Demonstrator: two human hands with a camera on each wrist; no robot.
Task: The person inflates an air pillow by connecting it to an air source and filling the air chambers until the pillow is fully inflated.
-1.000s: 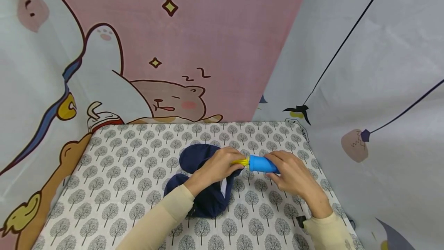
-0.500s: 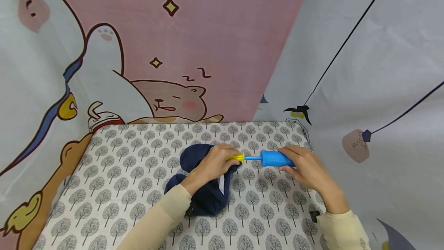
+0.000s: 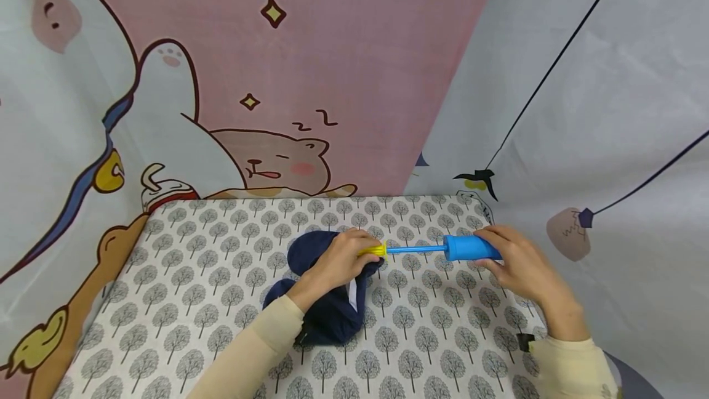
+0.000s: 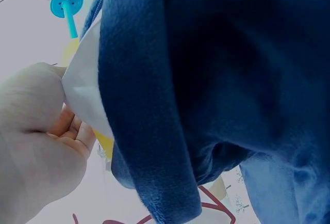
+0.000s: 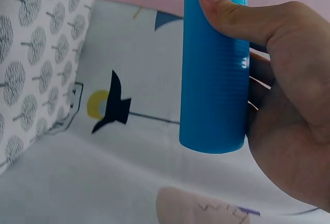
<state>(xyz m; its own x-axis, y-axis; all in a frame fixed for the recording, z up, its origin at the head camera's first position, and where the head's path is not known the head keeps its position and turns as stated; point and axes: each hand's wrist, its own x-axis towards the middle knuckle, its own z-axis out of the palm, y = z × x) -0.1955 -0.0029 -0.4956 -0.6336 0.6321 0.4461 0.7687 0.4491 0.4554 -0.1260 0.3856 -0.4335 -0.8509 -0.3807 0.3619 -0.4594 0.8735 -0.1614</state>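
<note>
A balloon hand pump stretches between my two hands over the table. My left hand (image 3: 340, 257) grips its yellow handle (image 3: 376, 250), and my right hand (image 3: 517, 263) holds the blue barrel (image 3: 465, 247). The thin blue rod (image 3: 415, 249) is drawn well out between them. In the right wrist view, the thumb lies along the barrel (image 5: 214, 90) with fingers behind it. Under my left forearm and hand lies a limp navy plush item (image 3: 332, 322), U-shaped like a neck pillow. Its white tag (image 4: 85, 79) partly covers my left fingers in the left wrist view.
The table carries a white cloth (image 3: 199, 313) printed with grey trees. Cartoon-printed fabric walls (image 3: 360, 79) rise along its back and sides. A small black piece (image 3: 525, 342) shows beside the right sleeve.
My right hand has moved right with the blue barrel, drawing the rod out from almost hidden to long. My left hand has shifted slightly left with the handle. The navy item stays put.
</note>
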